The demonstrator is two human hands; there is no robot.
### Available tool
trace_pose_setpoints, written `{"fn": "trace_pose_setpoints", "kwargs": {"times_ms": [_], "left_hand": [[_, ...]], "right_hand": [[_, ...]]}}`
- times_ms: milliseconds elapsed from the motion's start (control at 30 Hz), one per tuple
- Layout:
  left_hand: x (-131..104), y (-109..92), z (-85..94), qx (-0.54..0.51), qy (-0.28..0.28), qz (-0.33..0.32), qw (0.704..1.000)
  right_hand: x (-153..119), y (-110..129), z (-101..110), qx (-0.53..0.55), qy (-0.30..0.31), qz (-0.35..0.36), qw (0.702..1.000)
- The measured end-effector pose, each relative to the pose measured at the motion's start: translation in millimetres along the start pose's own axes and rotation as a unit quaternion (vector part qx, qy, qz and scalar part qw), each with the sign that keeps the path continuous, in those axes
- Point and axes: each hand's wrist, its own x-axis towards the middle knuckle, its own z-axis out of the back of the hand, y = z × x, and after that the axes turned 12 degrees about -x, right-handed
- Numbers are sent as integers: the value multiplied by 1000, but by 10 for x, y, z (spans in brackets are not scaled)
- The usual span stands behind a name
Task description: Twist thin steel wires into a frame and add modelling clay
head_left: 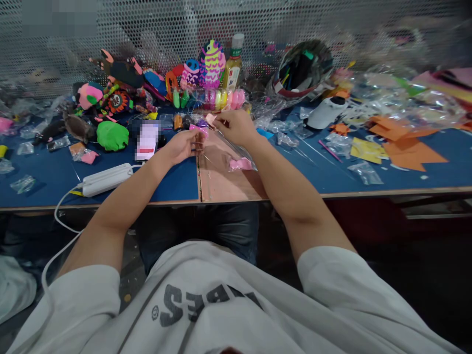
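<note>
My left hand (184,146) is over the front middle of the table, palm turned inward and fingers curled. A small bright pink piece (199,131) shows at its thumb and fingertips; its kind is too small to tell. My right hand (234,127) pinches a small pale pink piece (211,120) between thumb and forefinger, just right of the left fingertips. Beneath my right wrist, a pink lump in a clear plastic bag (240,163) lies on the bare wooden strip (221,184) of the table.
A phone (147,140) and a white power bank (106,180) with a cable lie left. A green lump (112,136) and colourful clay figures (212,64) stand behind. At the back are a bottle (233,69) and tipped bucket (304,69); orange sheets (413,150) lie right.
</note>
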Motion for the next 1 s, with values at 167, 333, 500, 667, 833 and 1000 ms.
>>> {"fn": "trace_pose_setpoints", "kwargs": {"times_ms": [167,333,500,667,833,1000], "left_hand": [[6,-11,-67,-63,-27,-51,996],[12,-162,-59,-170,-80,-65,980],[3,-212,-75,-185,-91,-66,976],[-9,-178,-124,-147,-98,-78,981],[-66,-212,-188,-163,-119,-61,977],[-159,-244,-240,-161,-91,-15,983]], "right_hand": [[15,-18,-43,33,-18,-8,999],[-11,-98,-44,2,-46,-18,999],[-73,66,110,-58,-64,-12,996],[-79,266,128,-37,-83,9,996],[-48,340,-14,23,-59,10,998],[-41,387,-81,34,-66,7,997]]}}
